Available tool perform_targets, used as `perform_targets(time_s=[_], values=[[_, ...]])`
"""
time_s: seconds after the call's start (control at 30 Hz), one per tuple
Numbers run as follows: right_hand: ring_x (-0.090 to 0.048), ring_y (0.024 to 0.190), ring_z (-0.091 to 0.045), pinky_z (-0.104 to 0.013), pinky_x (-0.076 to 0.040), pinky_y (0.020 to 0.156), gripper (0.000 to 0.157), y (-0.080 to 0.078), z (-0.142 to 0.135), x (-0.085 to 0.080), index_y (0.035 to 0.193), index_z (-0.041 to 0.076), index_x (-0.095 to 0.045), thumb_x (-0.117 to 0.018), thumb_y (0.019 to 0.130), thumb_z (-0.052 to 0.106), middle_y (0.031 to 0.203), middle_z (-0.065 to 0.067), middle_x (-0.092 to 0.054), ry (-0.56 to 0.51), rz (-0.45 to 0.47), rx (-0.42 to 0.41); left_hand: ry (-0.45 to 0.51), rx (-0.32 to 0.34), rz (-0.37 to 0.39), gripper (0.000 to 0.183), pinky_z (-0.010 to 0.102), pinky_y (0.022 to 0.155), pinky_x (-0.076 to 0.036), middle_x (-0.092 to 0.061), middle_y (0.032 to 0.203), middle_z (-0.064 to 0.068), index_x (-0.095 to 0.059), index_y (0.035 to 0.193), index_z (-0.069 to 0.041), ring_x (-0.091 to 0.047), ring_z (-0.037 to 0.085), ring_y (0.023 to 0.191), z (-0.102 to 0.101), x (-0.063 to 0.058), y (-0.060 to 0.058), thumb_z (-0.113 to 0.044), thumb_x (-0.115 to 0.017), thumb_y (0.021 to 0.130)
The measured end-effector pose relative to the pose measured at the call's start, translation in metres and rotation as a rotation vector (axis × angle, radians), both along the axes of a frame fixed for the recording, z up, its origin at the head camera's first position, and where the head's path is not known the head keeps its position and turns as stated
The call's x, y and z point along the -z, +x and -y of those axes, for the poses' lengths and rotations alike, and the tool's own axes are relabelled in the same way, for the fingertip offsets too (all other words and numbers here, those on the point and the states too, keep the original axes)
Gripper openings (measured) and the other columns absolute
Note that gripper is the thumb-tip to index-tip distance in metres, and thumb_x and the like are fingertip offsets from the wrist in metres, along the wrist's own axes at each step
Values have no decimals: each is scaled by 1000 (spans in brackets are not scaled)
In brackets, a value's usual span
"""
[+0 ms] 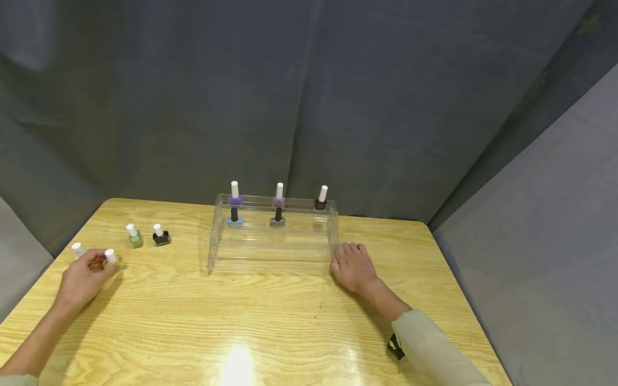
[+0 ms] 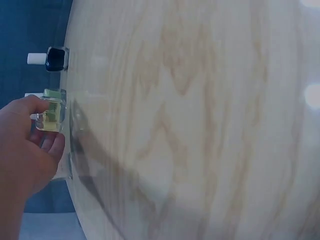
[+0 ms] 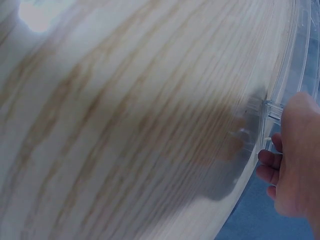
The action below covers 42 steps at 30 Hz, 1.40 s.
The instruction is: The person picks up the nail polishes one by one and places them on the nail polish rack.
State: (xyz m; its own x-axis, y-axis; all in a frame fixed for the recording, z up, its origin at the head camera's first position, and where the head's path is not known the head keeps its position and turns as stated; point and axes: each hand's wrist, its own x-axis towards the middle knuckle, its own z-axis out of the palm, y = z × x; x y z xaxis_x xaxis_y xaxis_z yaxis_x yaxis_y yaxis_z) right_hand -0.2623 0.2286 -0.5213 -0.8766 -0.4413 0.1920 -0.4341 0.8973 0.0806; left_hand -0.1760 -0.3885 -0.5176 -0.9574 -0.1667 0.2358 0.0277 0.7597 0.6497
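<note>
At the table's left side, my left hand (image 1: 82,279) pinches a pale-yellow nail polish bottle (image 2: 51,120) with a white cap between thumb and fingers. Just behind that hand stands another white-capped bottle (image 1: 77,247), mostly hidden by it. A green nail polish bottle (image 1: 136,239) and a black one (image 1: 162,238) stand a little farther back. My right hand (image 1: 354,268) grips the right end of a clear stepped display rack (image 1: 270,252), its fingers curled at the side panel. In the right wrist view the rack's edge (image 3: 272,111) shows beside the thumb.
On the rack's top step stand a purple bottle (image 1: 235,200), a mauve one (image 1: 279,202) and a dark red one (image 1: 321,204). One step lower are black-capped blue (image 1: 234,221) and grey (image 1: 277,222) bottles. A small black object (image 1: 395,346) shows beside the right sleeve.
</note>
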Motion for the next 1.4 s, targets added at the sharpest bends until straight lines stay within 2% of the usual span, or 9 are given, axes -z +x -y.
perform_targets(time_s=[0.1,0.23,0.33,0.6,0.83,1.0,1.2,1.4], values=[[-51,89,-33,-51,-36,93,28,0,0,-1,85,11,-43,-35,104,30,84,-7,-46,0,-5,0,38,2,8,42,19,67,-38,-61,116,34,-57,121,10,-46,-8,84,-7,-5,-3,-19,-68,93],[-51,90,-33,-51,-36,93,28,-1,-1,-2,86,10,-43,-34,104,31,85,-7,-47,5,-3,1,109,25,-27,41,9,68,-40,-59,117,34,-56,122,11,-41,-18,85,-20,-15,-6,-15,-67,92],[-51,91,-33,-51,-35,94,29,-1,0,-2,88,10,-43,-33,104,31,86,-8,-47,20,2,6,171,58,-62,40,4,71,-40,-57,118,33,-55,123,12,-42,-20,87,-32,-24,-8,-10,-66,92],[-50,88,-35,-53,-36,92,27,4,3,-8,84,8,-42,-39,102,27,82,-9,-44,-11,-9,-7,239,155,-73,45,7,72,-44,-54,118,25,-49,129,11,-44,-14,93,-68,-50,-14,-8,-67,93],[-50,89,-34,-52,-36,92,28,3,3,-7,85,9,-42,-38,104,29,83,-8,-45,-5,5,-2,317,262,-131,43,8,77,-45,-54,111,17,-46,128,11,-52,-6,93,-97,-69,-21,1,-66,91],[-50,89,-35,-53,-35,93,26,5,5,-12,84,8,-42,-42,103,26,82,-9,-44,-16,17,3,343,318,-123,45,10,77,-44,-55,111,18,-43,129,9,-53,4,93,-115,-78,-27,2,-66,91],[-50,89,-34,-53,-35,92,28,3,2,-6,85,9,-42,-38,104,30,83,-8,-44,-5,10,5,380,372,-103,46,13,79,-45,-55,112,20,-43,130,8,-54,9,95,-139,-86,-38,2,-67,91],[-51,91,-34,-52,-35,94,28,0,0,-1,87,10,-43,-35,104,31,85,-7,-46,-2,13,6,404,419,-87,45,16,79,-46,-55,114,20,-45,130,6,-52,22,101,-168,-94,-50,2,-67,90]])
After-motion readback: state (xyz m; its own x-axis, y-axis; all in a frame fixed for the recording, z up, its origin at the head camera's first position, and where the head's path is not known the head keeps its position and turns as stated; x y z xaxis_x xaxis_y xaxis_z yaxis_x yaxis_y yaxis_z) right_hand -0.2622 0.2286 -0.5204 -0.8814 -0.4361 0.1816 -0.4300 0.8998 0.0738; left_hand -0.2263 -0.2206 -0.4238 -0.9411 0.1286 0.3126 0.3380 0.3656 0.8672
